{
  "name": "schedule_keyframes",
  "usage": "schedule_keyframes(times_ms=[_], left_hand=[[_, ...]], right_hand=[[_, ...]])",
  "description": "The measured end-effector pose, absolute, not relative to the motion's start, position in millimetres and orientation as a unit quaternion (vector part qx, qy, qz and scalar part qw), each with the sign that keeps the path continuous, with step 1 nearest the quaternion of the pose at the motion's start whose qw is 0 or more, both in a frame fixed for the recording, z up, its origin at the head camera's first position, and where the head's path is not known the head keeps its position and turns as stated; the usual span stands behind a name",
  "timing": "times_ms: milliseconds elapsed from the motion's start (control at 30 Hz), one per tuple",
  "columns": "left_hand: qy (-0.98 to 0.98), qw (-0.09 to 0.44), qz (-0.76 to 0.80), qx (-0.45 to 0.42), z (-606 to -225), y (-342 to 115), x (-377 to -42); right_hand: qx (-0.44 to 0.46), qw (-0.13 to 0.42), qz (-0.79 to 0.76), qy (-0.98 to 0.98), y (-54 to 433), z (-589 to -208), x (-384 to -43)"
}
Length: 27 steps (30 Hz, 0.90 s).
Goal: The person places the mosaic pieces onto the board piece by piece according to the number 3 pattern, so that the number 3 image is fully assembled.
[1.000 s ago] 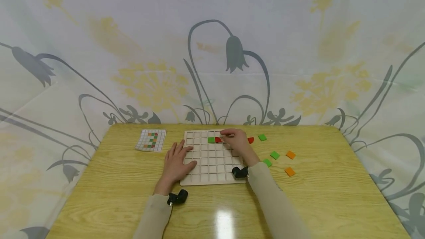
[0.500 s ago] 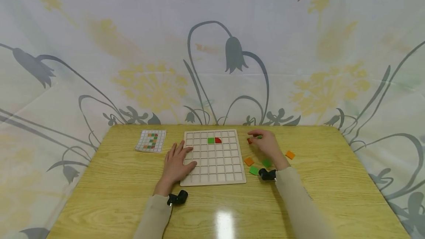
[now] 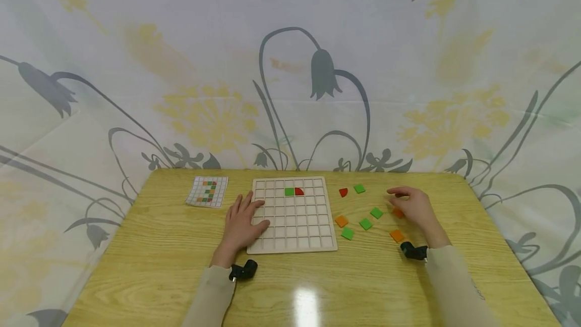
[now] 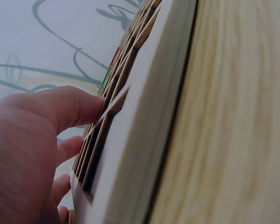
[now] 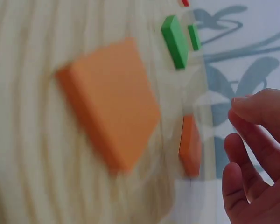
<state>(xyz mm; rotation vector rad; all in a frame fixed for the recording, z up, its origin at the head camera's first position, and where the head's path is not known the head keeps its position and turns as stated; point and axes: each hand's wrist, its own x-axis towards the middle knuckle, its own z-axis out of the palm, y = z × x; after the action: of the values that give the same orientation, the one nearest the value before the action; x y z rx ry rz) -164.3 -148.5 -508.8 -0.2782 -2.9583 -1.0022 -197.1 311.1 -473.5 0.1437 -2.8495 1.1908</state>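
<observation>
A white grid board (image 3: 291,251) lies on the table, with a green square tile (image 3: 289,192) and a red quarter-round tile (image 3: 298,192) side by side in its upper cells. My left hand (image 3: 242,221) rests with spread fingers on the board's left edge; in the left wrist view its thumb (image 4: 79,106) touches the grid slats. On the right, my right hand (image 3: 414,209) is above an orange tile (image 3: 398,213), partly covering it. The right wrist view shows its fingers bent, holding nothing, with the orange tile (image 5: 190,145) beside them and another orange tile (image 5: 113,105) close to the camera.
Between board and right hand lie a red quarter-round tile (image 3: 343,192), several green tiles (image 3: 376,213) and an orange tile (image 3: 342,221). A printed pattern card (image 3: 207,192) lies left of the board. A floral curtain (image 3: 290,79) hangs behind the table.
My right hand has moved right, from over the board, past the red tile, to the orange tiles. The red tile now stays on the board, out of its fingers. The left hand has not moved.
</observation>
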Motion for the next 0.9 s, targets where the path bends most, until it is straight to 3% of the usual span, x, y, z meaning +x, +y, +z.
schedule_keyframes(times_ms=[367,900], left_hand=[[-0.945,-0.001,-0.314,-0.09,-512.3,-150.4,-165.8],[-0.944,0.004,-0.318,-0.092,-510.0,-148.2,-164.6]], right_hand=[[0.028,-0.064,0.427,-0.901,341.0,-486.8,-182.6],[0.049,-0.063,0.477,-0.875,348.7,-491.7,-177.4]])
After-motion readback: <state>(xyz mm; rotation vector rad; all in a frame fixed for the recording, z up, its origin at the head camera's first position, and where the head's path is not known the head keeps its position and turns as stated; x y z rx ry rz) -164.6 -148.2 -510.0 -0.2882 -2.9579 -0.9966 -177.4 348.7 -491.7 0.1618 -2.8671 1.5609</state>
